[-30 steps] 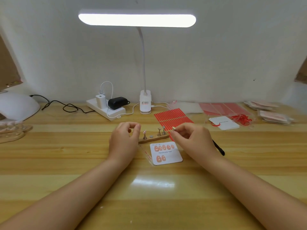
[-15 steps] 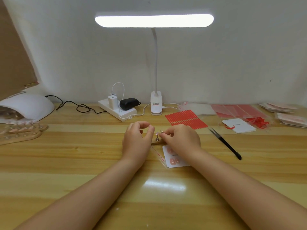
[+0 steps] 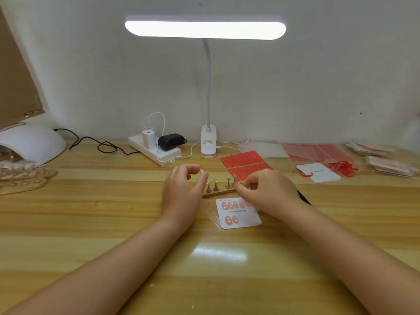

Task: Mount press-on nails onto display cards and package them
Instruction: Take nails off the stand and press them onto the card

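Our wooden surface [image 3: 113, 223] is lit by the clip-on lamp [image 3: 205, 29], so small work shows well. The display card [image 3: 241, 220] lies just before us, seven nails mounted, near enough to fill without reaching. Behind it sits the wooden nail stand [image 3: 219, 192], its pegs keeping nails upright for picking. Our right hand [image 3: 268, 192] curls at the stand's right end; whether it pinches anything we cannot tell. Our left hand [image 3: 181, 192] pinches a small press-on nail [image 3: 201, 171].

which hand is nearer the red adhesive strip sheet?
Right. The right hand sits at the near edge of the red adhesive strip sheet, overlapping its corner in view. The left hand is farther left, past the wooden nail stand.
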The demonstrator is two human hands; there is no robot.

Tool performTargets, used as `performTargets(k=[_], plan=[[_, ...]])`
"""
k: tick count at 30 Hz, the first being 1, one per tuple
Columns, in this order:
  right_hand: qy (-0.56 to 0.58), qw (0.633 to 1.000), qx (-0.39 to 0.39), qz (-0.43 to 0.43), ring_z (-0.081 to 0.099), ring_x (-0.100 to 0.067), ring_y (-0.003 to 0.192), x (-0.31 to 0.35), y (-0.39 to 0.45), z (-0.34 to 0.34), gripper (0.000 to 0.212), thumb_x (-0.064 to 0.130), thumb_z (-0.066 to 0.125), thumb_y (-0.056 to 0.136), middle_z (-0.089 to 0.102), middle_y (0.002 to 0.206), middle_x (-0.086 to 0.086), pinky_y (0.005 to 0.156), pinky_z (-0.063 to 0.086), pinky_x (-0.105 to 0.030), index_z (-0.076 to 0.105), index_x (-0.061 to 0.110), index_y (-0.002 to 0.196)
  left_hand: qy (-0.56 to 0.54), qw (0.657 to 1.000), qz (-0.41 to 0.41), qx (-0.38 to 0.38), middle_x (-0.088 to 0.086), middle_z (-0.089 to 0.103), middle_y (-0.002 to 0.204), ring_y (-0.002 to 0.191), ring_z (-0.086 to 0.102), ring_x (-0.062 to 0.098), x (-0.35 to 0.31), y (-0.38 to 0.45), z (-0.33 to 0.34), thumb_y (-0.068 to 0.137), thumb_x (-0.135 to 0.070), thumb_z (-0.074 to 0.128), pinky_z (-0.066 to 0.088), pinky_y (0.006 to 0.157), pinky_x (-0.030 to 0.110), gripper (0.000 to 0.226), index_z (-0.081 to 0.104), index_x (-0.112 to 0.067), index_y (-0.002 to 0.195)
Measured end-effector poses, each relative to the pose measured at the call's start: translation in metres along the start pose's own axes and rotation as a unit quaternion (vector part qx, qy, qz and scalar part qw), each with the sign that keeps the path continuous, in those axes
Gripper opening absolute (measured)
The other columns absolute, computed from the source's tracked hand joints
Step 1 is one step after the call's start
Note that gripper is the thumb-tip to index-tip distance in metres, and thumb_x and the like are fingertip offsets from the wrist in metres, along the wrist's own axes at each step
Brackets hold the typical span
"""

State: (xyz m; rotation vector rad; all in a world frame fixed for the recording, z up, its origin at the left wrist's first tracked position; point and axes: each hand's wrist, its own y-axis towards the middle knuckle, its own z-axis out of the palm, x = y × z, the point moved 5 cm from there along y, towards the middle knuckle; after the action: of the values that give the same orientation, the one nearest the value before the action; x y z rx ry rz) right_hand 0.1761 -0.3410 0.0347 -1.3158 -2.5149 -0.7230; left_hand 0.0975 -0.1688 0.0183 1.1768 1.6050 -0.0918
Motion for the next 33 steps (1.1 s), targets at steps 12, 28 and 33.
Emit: performTargets(k=[12, 28, 33], plan=[[-0.001, 0.989, 0.148, -0.023, 0.02, -0.003, 0.119, -0.027, -0.034, 0.018, 0.093, 0.081, 0.059, 0.061, 0.034, 0.126, 0.019, 0.096, 0.022, -0.026, 0.041, 0.034, 0.14, 0.123, 0.984, 0.075, 0.103, -0.015, 0.067, 0.08, 0.085, 0.063, 0.005, -0.013, -0.013, 0.016, 0.092, -0.041, 0.054, 0.04, 0.084, 0.029, 0.018, 0.041, -0.034, 0.101], [0.007, 0.994, 0.1, -0.036, 0.024, -0.007, 0.121, -0.021, -0.04, 0.015, 0.098, 0.081, 0.056, 0.058, 0.037, 0.133, 0.017, 0.098, 0.026, -0.027, 0.031, 0.038, 0.142, 0.041, 0.986, 0.055, 0.149, -0.011, 0.061, 0.092, 0.082, 0.059, 0.002, -0.015, -0.016, 0.015, 0.09, -0.02, 0.061, 0.052, 0.072, 0.025, 0.017, 0.049, -0.03, 0.097], [0.04, 0.995, 0.077, -0.046, 0.027, -0.006, 0.128, -0.016, -0.045, 0.01, 0.111, 0.073, 0.068, 0.059, 0.035, 0.139, 0.018, 0.106, 0.029, -0.029, 0.017, 0.032, 0.149, -0.044, 0.987, 0.077, 0.137, -0.01, 0.06, 0.089, 0.072, 0.062, 0.01, -0.024, -0.02, 0.012, 0.089, -0.01, 0.062, 0.055, 0.061, 0.03, 0.023, 0.052, -0.03, 0.09]])
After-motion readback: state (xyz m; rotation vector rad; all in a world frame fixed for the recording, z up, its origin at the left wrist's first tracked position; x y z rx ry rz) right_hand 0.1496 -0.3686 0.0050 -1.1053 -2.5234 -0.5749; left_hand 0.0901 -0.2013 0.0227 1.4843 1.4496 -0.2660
